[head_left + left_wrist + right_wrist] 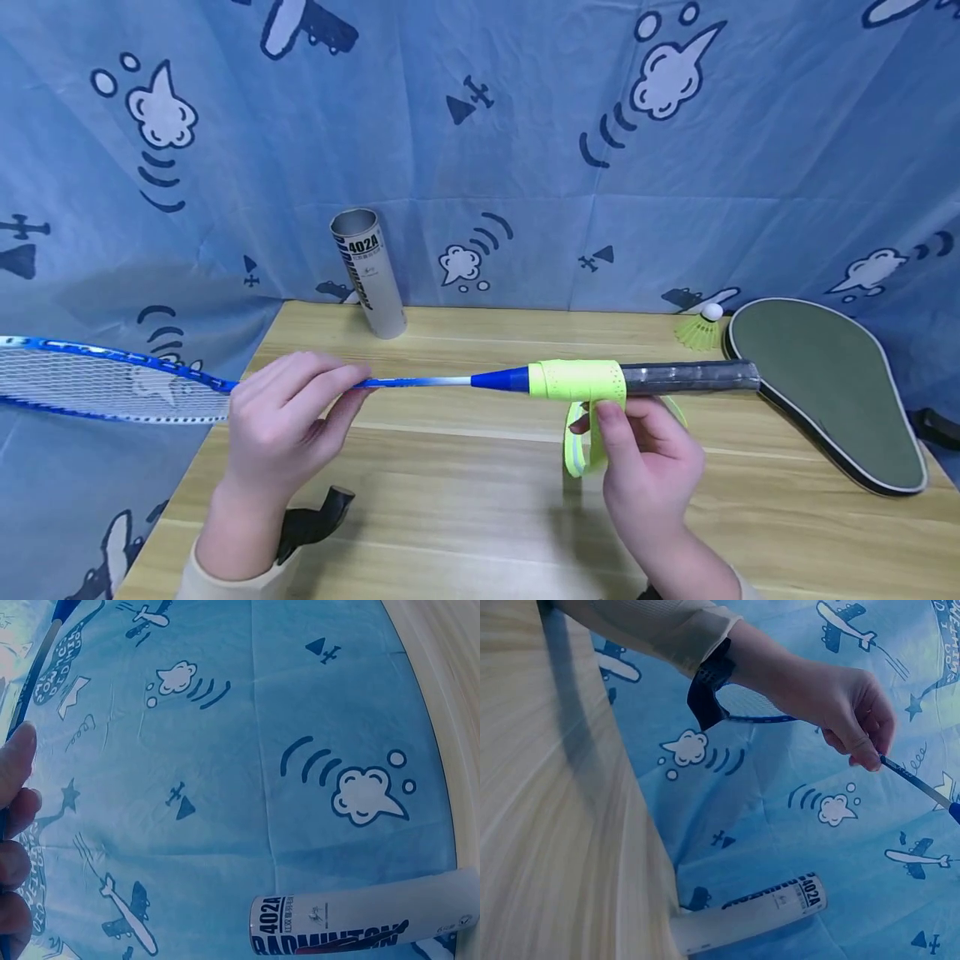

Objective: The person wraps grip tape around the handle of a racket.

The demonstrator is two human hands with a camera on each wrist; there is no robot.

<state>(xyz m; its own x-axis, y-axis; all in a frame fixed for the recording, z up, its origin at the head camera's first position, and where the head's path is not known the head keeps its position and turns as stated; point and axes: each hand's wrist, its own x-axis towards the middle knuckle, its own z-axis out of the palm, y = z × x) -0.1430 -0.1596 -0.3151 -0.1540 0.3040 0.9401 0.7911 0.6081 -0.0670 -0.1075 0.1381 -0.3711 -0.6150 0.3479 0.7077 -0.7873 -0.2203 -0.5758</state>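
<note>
Sleeves (240,579), pale, reach in over the table (465,525), with a black wristband (315,521) showing at the left one. Both hands are raised above the tabletop. The right hand (652,467) pinches a yellow-green band (576,380) just below the racket (423,382), thumb on the front, fingers behind it. The left hand (292,408) pinches the thin blue-and-white shaft (401,382) between thumb and fingertips, close to the head (97,383).

The racket lies nearly level in the air, its strung head out past the table's left edge and its handle (690,377) toward the right edge. The band is wound round the part of the handle next to the blue cone (501,380); the butt end is dark and unwrapped. A loose length of band hangs in a loop under the handle, behind the right hand's fingers.

Farther off, a green case (825,392) with a pale rim lies flat along the right edge. Just beside it, near the far edge, stands a yellow shuttlecock (701,329), white cork up. A tube (375,279) marked 402A stands upright near the far left corner. Behind the far edge hangs a blue cloth (525,150) printed with planes and clouds.
</note>
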